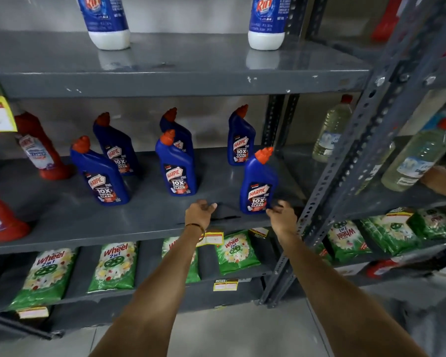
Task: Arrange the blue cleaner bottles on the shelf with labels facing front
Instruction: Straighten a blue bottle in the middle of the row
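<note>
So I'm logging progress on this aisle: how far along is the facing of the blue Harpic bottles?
Nearly done. All six blue Harpic bottles stand upright on the middle shelf, five with labels clearly front; the back middle one is half hidden. In hand: nothing gripped; the right hand is beside the front-right bottle, the left hand open near the shelf edge. Left: spacing is uneven, so perhaps straightening the rows.

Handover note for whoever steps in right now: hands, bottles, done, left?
Left hand: empty, open, at the middle shelf front edge.
Right hand: fingers at the base of the front-right blue bottle; grip unclear.
Six blue bottles on the middle shelf, upright, in three front/back pairs, labels roughly forward; the rear-centre bottle is mostly hidden.
Left: check that label, straighten rows.
</note>
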Motion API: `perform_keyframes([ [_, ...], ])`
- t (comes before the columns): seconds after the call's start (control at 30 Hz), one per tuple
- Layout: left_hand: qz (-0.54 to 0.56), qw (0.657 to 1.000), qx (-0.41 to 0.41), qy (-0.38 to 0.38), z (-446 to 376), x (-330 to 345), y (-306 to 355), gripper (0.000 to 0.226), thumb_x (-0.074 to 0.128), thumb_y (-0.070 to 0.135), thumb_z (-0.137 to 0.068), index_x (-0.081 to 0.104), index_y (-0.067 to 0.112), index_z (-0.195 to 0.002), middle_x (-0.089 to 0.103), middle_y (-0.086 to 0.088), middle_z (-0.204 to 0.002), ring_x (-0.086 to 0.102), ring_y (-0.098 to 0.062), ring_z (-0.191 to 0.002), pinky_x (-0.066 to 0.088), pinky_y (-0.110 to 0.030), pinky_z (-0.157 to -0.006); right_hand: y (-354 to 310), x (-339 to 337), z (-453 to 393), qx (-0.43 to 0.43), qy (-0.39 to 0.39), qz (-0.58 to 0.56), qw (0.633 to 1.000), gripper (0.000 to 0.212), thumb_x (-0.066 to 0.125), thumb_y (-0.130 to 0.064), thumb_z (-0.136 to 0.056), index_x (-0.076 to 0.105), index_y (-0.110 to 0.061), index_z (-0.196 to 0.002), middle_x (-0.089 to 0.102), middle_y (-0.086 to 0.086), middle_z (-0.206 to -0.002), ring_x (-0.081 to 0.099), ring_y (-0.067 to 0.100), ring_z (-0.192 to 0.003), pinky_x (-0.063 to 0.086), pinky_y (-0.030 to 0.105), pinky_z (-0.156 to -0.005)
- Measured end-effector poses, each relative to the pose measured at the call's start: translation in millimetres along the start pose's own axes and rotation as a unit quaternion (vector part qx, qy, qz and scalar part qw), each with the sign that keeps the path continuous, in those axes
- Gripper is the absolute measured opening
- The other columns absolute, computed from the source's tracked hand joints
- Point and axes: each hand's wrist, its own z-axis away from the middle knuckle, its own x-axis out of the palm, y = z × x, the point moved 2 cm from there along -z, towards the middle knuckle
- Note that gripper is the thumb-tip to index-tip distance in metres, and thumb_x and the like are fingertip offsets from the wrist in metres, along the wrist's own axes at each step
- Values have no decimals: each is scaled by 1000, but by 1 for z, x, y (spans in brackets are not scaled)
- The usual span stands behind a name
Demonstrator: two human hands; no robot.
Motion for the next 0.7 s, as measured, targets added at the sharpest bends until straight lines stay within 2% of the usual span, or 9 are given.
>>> perform_keyframes([
  [0.1, -23, 999, 13, -17, -5, -28, -16, 43, 59, 31, -88, 58, -1, -117, 60, -21, -126, 52, -35, -120, 41, -37, -100, -1, 13, 23, 12, 54, -15, 998, 50, 63, -5, -81, 45, 4, -127, 64, 24, -117, 60, 34, -109, 46, 39, -91],
  [0.2, -57, 997, 32, -44, -11, -55, -32, 43, 57, 31, -89, 59, -5, -113, 60, -22, -125, 53, -37, -119, 42, -40, -100, -2, 35, 45, 34, 66, -61, 995, 45, 61, -3, -81, 47, 3, -124, 63, 24, -119, 58, 35, -110, 45, 42, -91],
  [0.3, -80, 994, 41, -56, -18, -78, -45, 41, 55, 32, -90, 63, -5, -106, 63, -24, -118, 56, -37, -113, 47, -42, -96, -7, 57, 65, 28, 55, -10, 998, 36, 60, -7, -83, 51, 3, -117, 64, 23, -116, 58, 37, -109, 45, 41, -90],
  [0.4, -70, 995, 39, -50, -25, -95, -54, 39, 55, 31, -90, 65, -4, -102, 65, -24, -114, 58, -37, -110, 48, -42, -94, -18, 81, 80, -26, 23, 48, 998, 28, 58, -8, -84, 57, 4, -108, 62, 24, -114, 57, 38, -107, 45, 43, -90],
  [0.5, -46, 997, 28, -49, -34, -109, -58, 39, 53, 31, -91, 65, -5, -100, 65, -24, -113, 58, -37, -109, 47, -40, -92, -38, 109, 82, -53, -20, 62, 996, 36, 60, -11, -85, 56, 1, -119, 61, 19, -123, 55, 32, -116, 43, 38, -97],
  [0.7, 13, 999, -13, -30, -62, -128, -63, 45, 55, 30, -91, 57, -2, -122, 60, -21, -127, 53, -34, -119, 43, -38, -99, -76, 159, 61, -57, -117, 62, 990, 47, 62, -11, -85, 48, -1, -129, 55, 20, -131, 53, 31, -119, 44, 41, -102],
])
